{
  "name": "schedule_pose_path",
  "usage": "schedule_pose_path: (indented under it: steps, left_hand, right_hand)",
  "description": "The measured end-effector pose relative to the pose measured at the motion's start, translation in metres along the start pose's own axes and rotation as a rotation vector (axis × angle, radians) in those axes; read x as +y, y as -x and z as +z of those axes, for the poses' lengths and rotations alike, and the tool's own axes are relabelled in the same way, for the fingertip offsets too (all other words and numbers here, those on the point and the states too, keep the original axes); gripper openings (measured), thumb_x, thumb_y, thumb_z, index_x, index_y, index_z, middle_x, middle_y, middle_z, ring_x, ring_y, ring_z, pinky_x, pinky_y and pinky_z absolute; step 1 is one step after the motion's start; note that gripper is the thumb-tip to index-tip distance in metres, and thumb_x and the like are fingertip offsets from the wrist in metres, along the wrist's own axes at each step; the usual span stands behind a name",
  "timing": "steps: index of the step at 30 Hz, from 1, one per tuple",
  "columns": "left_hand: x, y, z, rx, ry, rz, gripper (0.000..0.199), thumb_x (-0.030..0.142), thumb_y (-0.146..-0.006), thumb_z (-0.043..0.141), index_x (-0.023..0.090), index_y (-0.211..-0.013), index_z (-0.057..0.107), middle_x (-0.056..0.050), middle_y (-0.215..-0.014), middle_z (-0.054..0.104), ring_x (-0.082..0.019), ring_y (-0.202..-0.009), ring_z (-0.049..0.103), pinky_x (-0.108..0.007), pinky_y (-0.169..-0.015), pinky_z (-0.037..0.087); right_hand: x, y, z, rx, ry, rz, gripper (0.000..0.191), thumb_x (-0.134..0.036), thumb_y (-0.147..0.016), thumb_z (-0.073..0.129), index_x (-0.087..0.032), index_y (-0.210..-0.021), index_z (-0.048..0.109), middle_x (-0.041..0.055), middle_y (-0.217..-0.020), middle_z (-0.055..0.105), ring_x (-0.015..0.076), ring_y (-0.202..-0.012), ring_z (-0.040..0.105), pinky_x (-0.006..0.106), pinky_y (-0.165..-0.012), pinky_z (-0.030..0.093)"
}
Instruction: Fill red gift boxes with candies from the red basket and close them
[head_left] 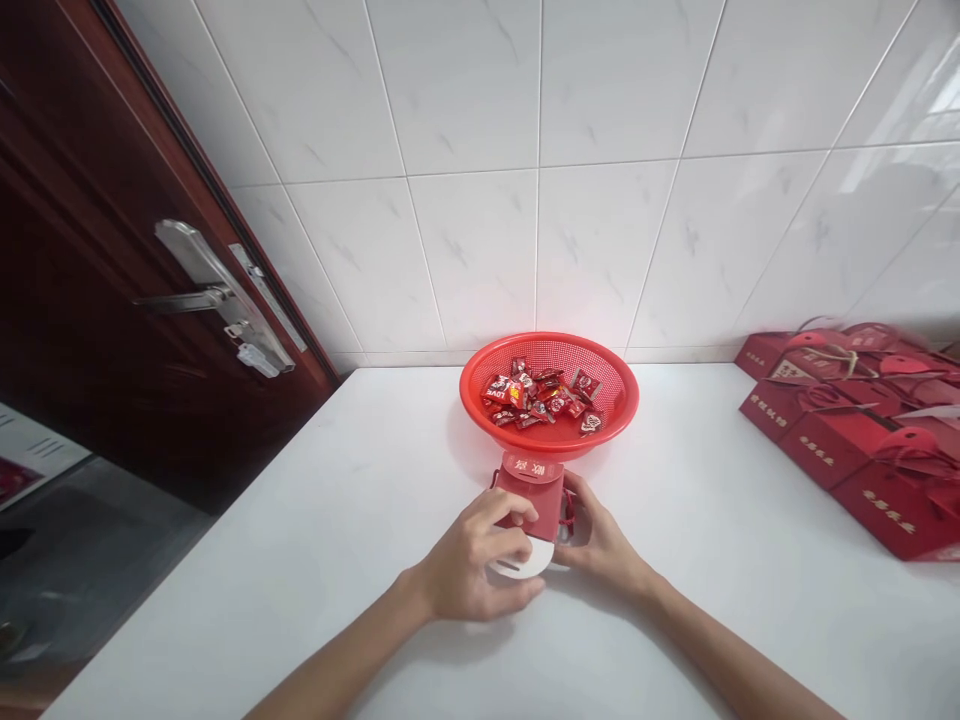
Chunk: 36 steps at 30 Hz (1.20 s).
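Observation:
A small red gift box (529, 500) with gold lettering on its upper flap stands on the white table, in front of the candy basket. One rounded flap, white on the inside (526, 562), sticks out towards me. My left hand (484, 560) curls over the box's left and near side, its fingers on the front and on the white flap, its thumb below. Against the right side rests my right hand (600, 540), thumb and fingers holding that side beside a dark red cord (568, 512). The box's inside is hidden.
Behind the box, a red plastic basket (472, 400) holds several wrapped candies (544, 395). Several red gift boxes with ribbons (847, 440) stand at the right. A white tiled wall (480, 250) bounds the table (337, 500) at the back; a dark red door (97, 200) is at the left.

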<state>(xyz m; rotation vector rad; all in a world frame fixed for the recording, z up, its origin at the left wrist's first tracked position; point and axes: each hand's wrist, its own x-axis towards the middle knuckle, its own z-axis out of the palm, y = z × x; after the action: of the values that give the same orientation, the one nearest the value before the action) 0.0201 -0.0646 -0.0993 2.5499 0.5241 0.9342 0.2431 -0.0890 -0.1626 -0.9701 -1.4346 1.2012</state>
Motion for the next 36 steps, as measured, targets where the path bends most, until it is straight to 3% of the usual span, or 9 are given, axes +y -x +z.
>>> schedule_pose_path:
  steps: [6,10,13,19,24,30,32,34,36]
  left_hand:
    - [0.003,-0.015,-0.014,-0.084,-0.005,-0.138,0.026,0.024,-0.098,0.052,0.02,-0.082,0.072,-0.007,-0.101,0.076,-0.022,-0.094,0.061,-0.039,-0.092,0.052]
    - [0.004,-0.025,-0.025,-0.237,-0.167,-0.082,0.019,0.025,-0.095,0.057,0.021,-0.098,0.076,-0.007,-0.123,0.075,-0.025,-0.108,0.06,-0.042,-0.098,0.048]
    - [0.005,-0.032,-0.03,-0.298,-0.295,-0.019,0.019,0.029,-0.093,0.061,0.02,-0.1,0.075,-0.007,-0.122,0.074,-0.027,-0.11,0.06,-0.042,-0.096,0.044]
    - [0.007,-0.044,-0.039,-0.258,-0.445,0.023,0.022,0.038,-0.089,0.066,0.018,-0.094,0.073,-0.008,-0.102,0.07,-0.026,-0.1,0.058,-0.043,-0.092,0.037]
    - [0.008,-0.049,-0.048,-0.223,-0.475,-0.15,0.025,0.044,-0.081,0.07,0.019,-0.084,0.07,-0.008,-0.099,0.064,-0.026,-0.096,0.056,-0.046,-0.093,0.037]
    - [0.006,-0.047,-0.05,-0.266,-0.429,-0.232,0.044,0.048,-0.079,0.072,0.02,-0.112,0.07,-0.009,-0.107,0.06,-0.029,-0.101,0.055,-0.048,-0.096,0.038]
    - [0.006,-0.047,-0.048,-0.282,-0.385,-0.251,0.05,0.047,-0.079,0.073,0.02,-0.121,0.069,-0.009,-0.109,0.059,-0.029,-0.102,0.055,-0.048,-0.098,0.038]
    - [0.006,-0.048,-0.047,-0.292,-0.347,-0.263,0.058,0.049,-0.079,0.075,0.022,-0.13,0.065,-0.009,-0.11,0.059,-0.029,-0.103,0.055,-0.048,-0.099,0.038]
    - [0.007,-0.05,-0.045,-0.298,-0.336,-0.263,0.064,0.05,-0.079,0.075,0.023,-0.135,0.062,-0.009,-0.111,0.06,-0.029,-0.102,0.055,-0.047,-0.098,0.039]
  right_hand:
    - [-0.003,0.0,-0.001,0.003,0.066,-0.001,0.081,-0.035,-0.075,0.087,-0.026,-0.144,0.045,0.014,-0.144,0.058,0.0299,-0.123,0.062,0.045,-0.101,0.051]
    - [-0.001,0.0,-0.002,0.0,0.064,-0.007,0.082,-0.036,-0.075,0.086,-0.027,-0.145,0.044,0.0137,-0.143,0.059,0.03,-0.123,0.062,0.045,-0.1,0.052]
    - [0.001,0.0,-0.003,-0.008,0.087,-0.007,0.085,-0.037,-0.074,0.087,-0.027,-0.147,0.044,0.0146,-0.146,0.056,0.0308,-0.122,0.062,0.046,-0.098,0.053]
    - [0.004,0.001,-0.005,-0.003,0.141,-0.001,0.091,-0.035,-0.071,0.088,-0.026,-0.15,0.044,0.0155,-0.147,0.054,0.0334,-0.125,0.059,0.048,-0.1,0.051]
    - [0.0,0.0,-0.004,-0.006,0.151,0.019,0.085,-0.037,-0.075,0.086,-0.026,-0.148,0.044,0.0151,-0.145,0.056,0.0327,-0.126,0.058,0.049,-0.103,0.05]
    - [0.001,0.003,-0.01,0.046,0.332,-0.111,0.091,-0.049,-0.079,0.082,-0.026,-0.154,0.035,0.0168,-0.154,0.049,0.0358,-0.136,0.053,0.053,-0.11,0.047]
    - [-0.006,0.005,-0.011,0.129,0.463,-0.237,0.078,-0.049,-0.087,0.074,-0.027,-0.152,0.039,0.0161,-0.15,0.051,0.0353,-0.136,0.053,0.053,-0.11,0.047]
    - [-0.018,0.004,-0.01,0.176,0.564,-0.374,0.049,-0.041,-0.096,0.063,-0.026,-0.142,0.05,0.0156,-0.141,0.058,0.0325,-0.129,0.058,0.05,-0.105,0.051]
    - [-0.032,-0.001,-0.006,0.118,0.637,-0.508,0.026,-0.03,-0.1,0.054,-0.025,-0.125,0.061,0.014,-0.128,0.066,0.029,-0.116,0.064,0.046,-0.096,0.054]
